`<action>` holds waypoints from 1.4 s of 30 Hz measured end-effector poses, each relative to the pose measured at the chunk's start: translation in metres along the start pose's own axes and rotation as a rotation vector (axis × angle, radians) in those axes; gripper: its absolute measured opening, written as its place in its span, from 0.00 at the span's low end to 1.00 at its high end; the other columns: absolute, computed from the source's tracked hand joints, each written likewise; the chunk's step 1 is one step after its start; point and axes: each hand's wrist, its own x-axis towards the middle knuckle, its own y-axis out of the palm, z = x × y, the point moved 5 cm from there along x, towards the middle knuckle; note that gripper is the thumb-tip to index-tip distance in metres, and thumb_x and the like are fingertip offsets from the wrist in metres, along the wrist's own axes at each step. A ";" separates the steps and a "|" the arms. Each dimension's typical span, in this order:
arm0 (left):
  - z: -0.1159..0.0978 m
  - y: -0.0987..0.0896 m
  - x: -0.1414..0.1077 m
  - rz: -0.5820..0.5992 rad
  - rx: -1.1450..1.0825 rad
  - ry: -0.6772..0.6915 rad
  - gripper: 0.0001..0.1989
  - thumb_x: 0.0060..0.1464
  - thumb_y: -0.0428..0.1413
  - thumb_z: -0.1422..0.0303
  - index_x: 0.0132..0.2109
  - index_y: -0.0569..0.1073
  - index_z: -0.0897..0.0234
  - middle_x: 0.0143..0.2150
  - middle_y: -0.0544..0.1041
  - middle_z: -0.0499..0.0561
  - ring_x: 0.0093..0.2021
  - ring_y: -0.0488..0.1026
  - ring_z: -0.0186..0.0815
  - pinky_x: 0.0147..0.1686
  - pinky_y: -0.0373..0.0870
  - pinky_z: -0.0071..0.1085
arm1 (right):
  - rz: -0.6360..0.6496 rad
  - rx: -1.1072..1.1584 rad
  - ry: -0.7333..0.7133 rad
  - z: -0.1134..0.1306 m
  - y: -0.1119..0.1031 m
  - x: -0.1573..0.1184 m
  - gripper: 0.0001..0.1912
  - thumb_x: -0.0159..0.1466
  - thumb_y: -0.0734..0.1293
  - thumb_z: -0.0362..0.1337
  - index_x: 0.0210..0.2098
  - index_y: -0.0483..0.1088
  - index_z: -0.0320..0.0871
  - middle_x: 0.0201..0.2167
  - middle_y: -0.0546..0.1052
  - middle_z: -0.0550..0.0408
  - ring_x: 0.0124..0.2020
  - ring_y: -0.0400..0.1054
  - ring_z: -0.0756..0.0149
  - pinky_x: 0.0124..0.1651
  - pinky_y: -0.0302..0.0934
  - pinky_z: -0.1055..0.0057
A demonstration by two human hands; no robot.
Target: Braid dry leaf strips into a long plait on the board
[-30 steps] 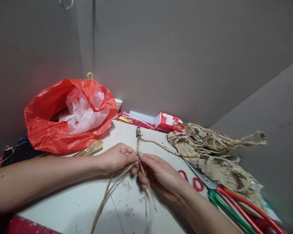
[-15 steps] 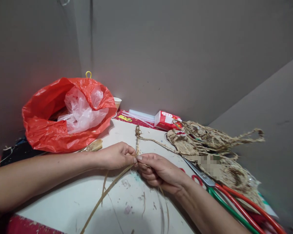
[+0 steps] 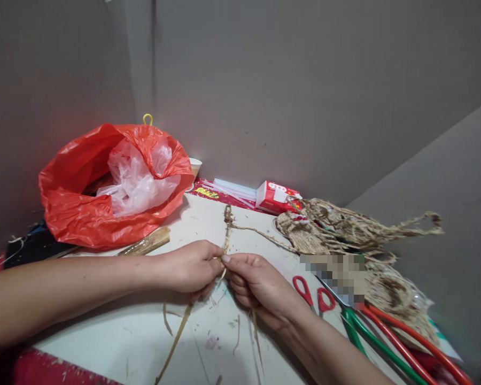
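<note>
Between my hands runs a twisted fibre cord (image 3: 227, 230), its looped, knotted end lying farther off on the white board (image 3: 100, 326). My left hand (image 3: 198, 264) is closed on the cord from the left, knuckles up. Thumb and forefinger of my right hand (image 3: 250, 278) pinch it at the same spot. Loose straw-coloured strands (image 3: 176, 342) trail from under my left hand toward me, and a thinner one hangs below the right. A thin cord (image 3: 264, 233) leads from the knotted end to a heap of braided rope (image 3: 304, 235) at the right.
A red plastic bag (image 3: 80, 227) with clear plastic inside stands at the left, beside a bundle of dry fibre (image 3: 148, 243). Behind are a paper cup (image 3: 195, 167) and a red tissue pack (image 3: 276, 198). Red-handled scissors (image 3: 302, 289) and large red-and-green-handled shears (image 3: 401, 342) lie right.
My left hand has turned over the cord, knuckles now up, and the long strand has swung to the right. More of the red-handled scissors shows. The view has shifted slightly.
</note>
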 end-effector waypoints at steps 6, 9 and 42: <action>0.013 0.012 0.001 -0.050 -0.062 -0.015 0.06 0.56 0.41 0.67 0.37 0.60 0.63 0.19 0.67 0.44 0.15 0.63 0.29 0.15 0.59 0.23 | -0.022 0.081 -0.026 -0.003 0.004 0.000 0.22 0.51 0.72 0.45 0.18 0.55 0.42 0.09 0.51 0.70 0.11 0.37 0.84 0.14 0.30 0.80; 0.013 0.014 0.000 -0.123 -0.020 0.056 0.07 0.56 0.42 0.68 0.41 0.60 0.63 0.22 0.68 0.44 0.16 0.63 0.27 0.15 0.57 0.21 | -0.030 0.089 -0.028 -0.005 0.007 -0.002 0.21 0.51 0.72 0.44 0.18 0.57 0.41 0.09 0.51 0.70 0.11 0.36 0.84 0.14 0.30 0.80; 0.011 -0.013 0.023 -0.027 -0.063 0.204 0.11 0.50 0.47 0.70 0.26 0.71 0.67 0.24 0.69 0.45 0.25 0.62 0.27 0.30 0.58 0.24 | 0.145 -0.450 -0.004 0.018 -0.015 0.002 0.17 0.53 0.70 0.47 0.24 0.69 0.37 0.09 0.54 0.68 0.13 0.40 0.80 0.16 0.31 0.75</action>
